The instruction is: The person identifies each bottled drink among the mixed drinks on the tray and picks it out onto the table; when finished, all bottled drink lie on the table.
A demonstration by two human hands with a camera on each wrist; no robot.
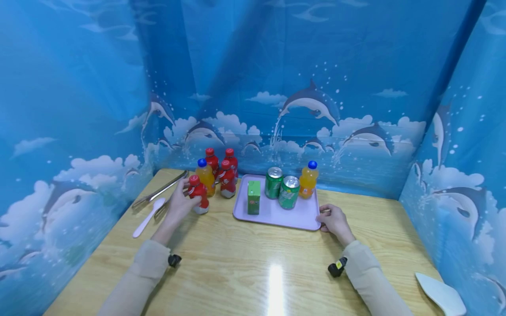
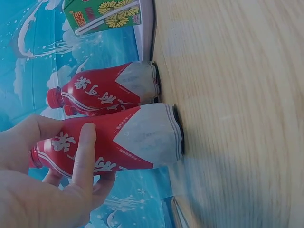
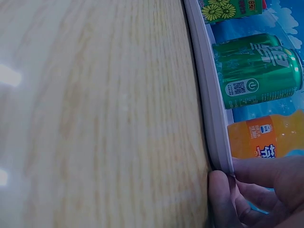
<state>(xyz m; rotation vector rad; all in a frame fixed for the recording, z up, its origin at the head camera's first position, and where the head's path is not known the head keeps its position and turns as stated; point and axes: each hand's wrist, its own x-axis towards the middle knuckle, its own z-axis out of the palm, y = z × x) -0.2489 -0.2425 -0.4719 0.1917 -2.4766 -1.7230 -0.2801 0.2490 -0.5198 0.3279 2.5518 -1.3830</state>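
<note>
My left hand (image 1: 181,206) grips a red-labelled drink bottle (image 2: 107,137) around its upper part, thumb on one side and fingers on the other. The bottle stands upright, its base right at the tabletop. Close behind it are an orange drink bottle (image 1: 206,177) with a blue cap and more red bottles (image 1: 227,180). With thumb and fingers, my right hand (image 1: 334,221) pinches the near right corner of a pink tray (image 1: 276,217). On the tray are a green drink carton (image 1: 254,199), two green soda cans (image 1: 289,193) and another orange drink bottle (image 1: 309,181).
Metal tongs (image 1: 160,190) and a pale pink spoon (image 1: 148,218) lie left of my left hand. A white spatula-like piece (image 1: 440,293) rests at the table's near right. Blue dolphin-print curtains (image 1: 253,87) enclose the wooden table (image 1: 237,263) at the back and sides.
</note>
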